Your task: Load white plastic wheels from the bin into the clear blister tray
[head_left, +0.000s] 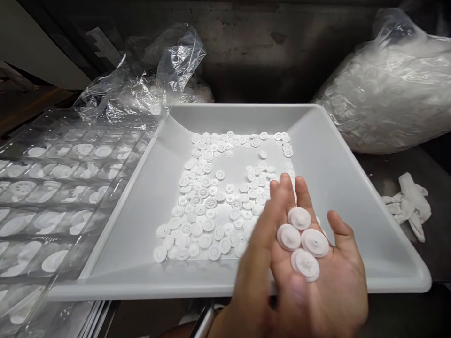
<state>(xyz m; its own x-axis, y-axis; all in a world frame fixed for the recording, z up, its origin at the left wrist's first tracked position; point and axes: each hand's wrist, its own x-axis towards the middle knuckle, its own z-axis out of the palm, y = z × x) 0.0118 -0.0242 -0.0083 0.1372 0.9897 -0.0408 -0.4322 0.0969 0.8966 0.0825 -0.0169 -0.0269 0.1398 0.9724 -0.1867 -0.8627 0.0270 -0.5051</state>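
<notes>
The right hand (pixel 303 263) is open wide, palm up, with the fingers spread apart and a bit curved. It is a little blurry. Four small white gears (pixel 301 244) lie on the palm, and they touch each other. Nothing closes over them. The thumb (pixel 343 230) stands out to the right, away from the gears. The hand is over the lower right part of a big white tray (pixel 338 155). The left hand does not show in this view. A dark watch band (pixel 206 321) shows on the wrist at the bottom of the picture.

Many more white gears (pixel 207 211) lie flat in the middle of the tray, in one thin layer. Some touch, and some sit apart. They have holes and spokes, and their edges have tiny teeth.

To the left of the tray, clear plastic trays (pixel 59 173) with gears in their pockets lie in a stack. A loose clear bag (pixel 176 61) sits at the upper left, behind the tray. A fat clear bag full of white gears (pixel 387 94) sits at the upper right. A crumpled white glove (pixel 410 206) lies on the dark counter (pixel 387 164), just right of the tray.
</notes>
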